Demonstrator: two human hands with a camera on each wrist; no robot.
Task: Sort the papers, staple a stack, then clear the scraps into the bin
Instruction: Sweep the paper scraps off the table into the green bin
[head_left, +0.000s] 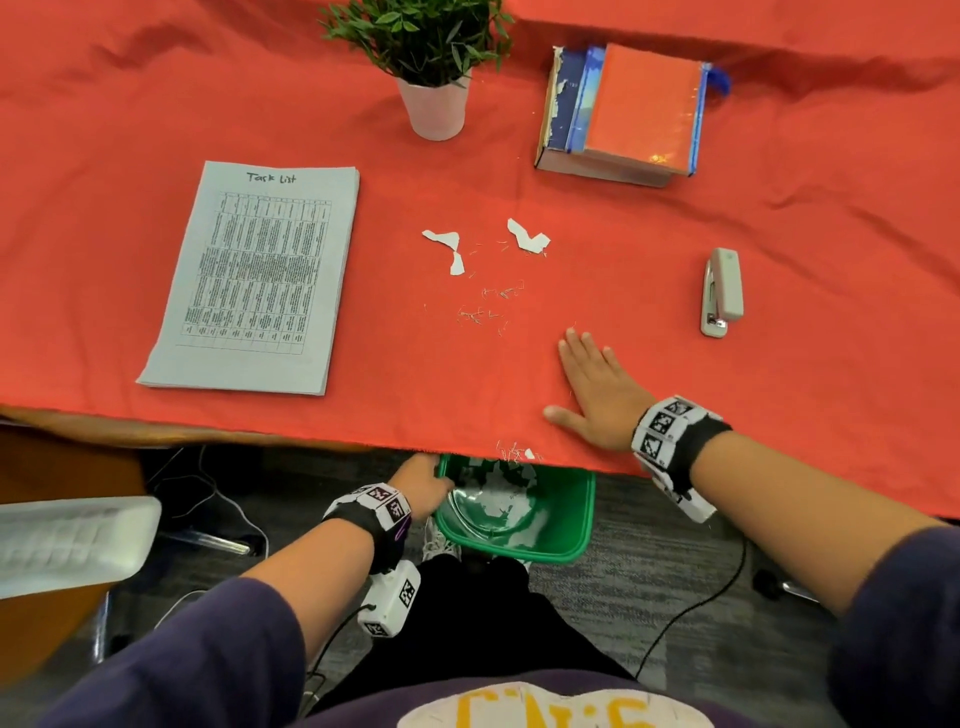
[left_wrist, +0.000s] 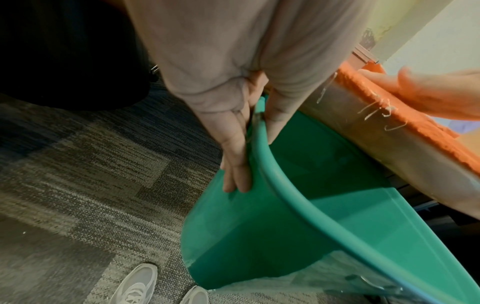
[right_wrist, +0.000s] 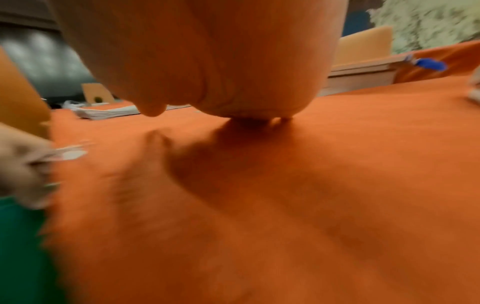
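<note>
1. Now my left hand pinches the rim of the green bin, thumb inside and fingers flat down the outer wall, holding it just under the counter edge.
2. My right hand lies flat on the red cloth near that edge, fingers straight and slightly spread, thumb out to the side; it grips nothing.
3. Inside the bin I see torn white scraps over a shiny clear liner.
4. A small scrap and a tuft of bent staples sit right at the cloth's edge, above the bin's mouth.
5. Three more torn white pieces lie mid-counter, with loose staples scattered between them and my right hand.
6. The paper stack is squared up on the left, top sheet headed "Task List" over a printed table.
7. The grey stapler lies closed on the right, beyond my right hand and apart from it.
8. At the back stand a potted plant and a pile of books.
</note>
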